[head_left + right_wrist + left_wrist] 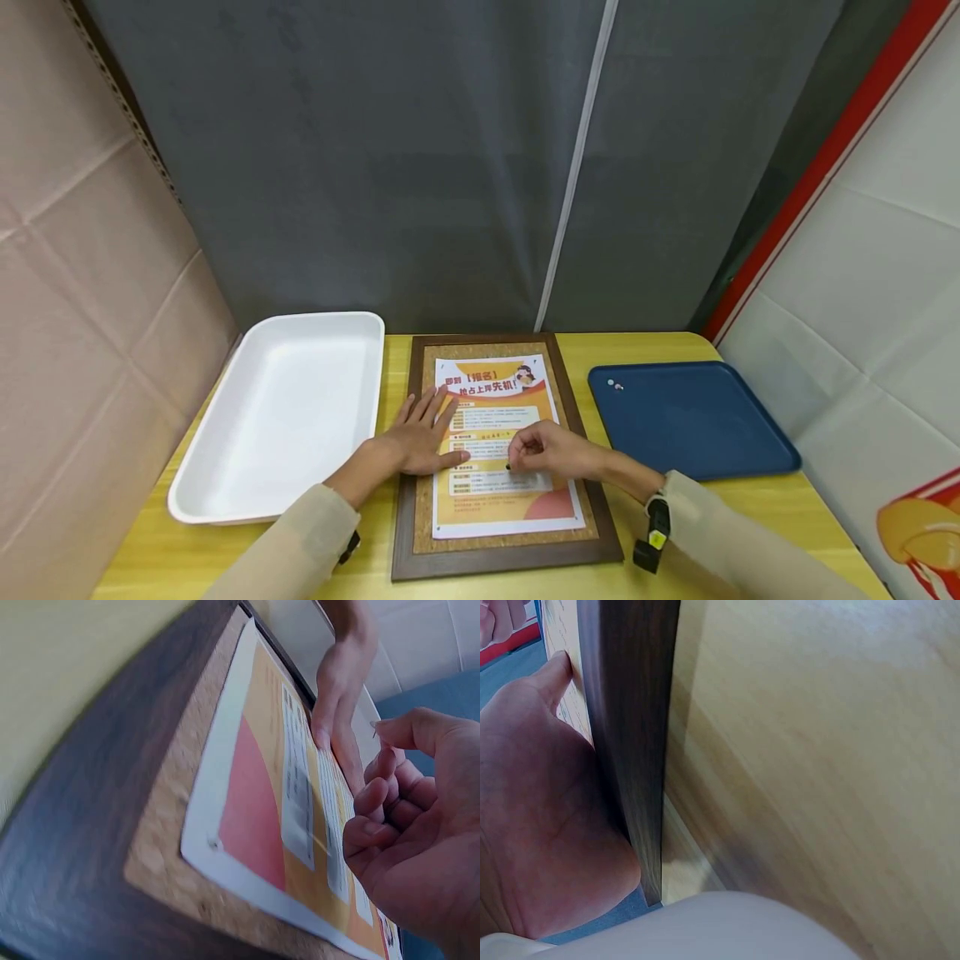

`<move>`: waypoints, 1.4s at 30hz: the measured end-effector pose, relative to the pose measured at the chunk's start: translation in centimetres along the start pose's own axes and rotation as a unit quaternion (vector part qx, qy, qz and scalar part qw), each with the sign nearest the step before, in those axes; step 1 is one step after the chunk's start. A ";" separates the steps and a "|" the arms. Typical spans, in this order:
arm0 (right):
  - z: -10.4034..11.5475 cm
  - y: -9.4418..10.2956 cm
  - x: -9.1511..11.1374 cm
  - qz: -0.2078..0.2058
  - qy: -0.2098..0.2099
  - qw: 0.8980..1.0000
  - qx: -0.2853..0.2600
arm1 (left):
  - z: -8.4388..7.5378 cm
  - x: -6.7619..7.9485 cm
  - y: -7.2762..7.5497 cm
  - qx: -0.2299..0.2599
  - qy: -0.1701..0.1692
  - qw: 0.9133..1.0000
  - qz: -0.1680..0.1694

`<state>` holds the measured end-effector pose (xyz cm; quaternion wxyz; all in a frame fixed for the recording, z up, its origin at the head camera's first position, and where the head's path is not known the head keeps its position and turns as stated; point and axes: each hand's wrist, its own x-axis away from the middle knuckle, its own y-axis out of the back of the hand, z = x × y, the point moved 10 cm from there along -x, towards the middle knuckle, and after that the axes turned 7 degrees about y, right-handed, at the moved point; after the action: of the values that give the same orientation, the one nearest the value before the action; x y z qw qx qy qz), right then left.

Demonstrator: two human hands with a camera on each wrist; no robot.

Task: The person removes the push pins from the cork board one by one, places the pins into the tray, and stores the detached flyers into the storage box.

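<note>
A cork board in a dark brown wooden frame lies on the table with an orange and white printed poster on it. Small pins show at the poster's corners. My left hand rests palm down with fingers spread, across the frame's left side and the poster's left edge. Over the poster's middle right, my right hand pinches a tiny pin between thumb and forefinger, its thin point showing in the right wrist view. The other fingers of that hand are curled.
To the left stands a large white tray. A dark blue tray sits at the right, with a few tiny light pieces near its upper left corner. A grey curtain closes off the back of the yellow wood table.
</note>
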<state>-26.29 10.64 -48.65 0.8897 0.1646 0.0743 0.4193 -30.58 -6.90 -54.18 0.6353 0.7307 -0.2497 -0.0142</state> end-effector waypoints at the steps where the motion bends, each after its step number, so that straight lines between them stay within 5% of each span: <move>1: 0.0 0.2 0.0 0.000 0.004 1.000 0.001 | 0.0 0.0 0.0 0.001 0.000 1.000 0.001; 42: -3.0 9.7 3.3 -0.089 -0.022 0.994 0.056 | 0.0 0.1 0.0 0.002 -0.002 1.000 0.001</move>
<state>-32.01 19.62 -47.99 0.9144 0.2156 0.0924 0.3301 -30.52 -6.89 -54.14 0.6335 0.7315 -0.2517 -0.0151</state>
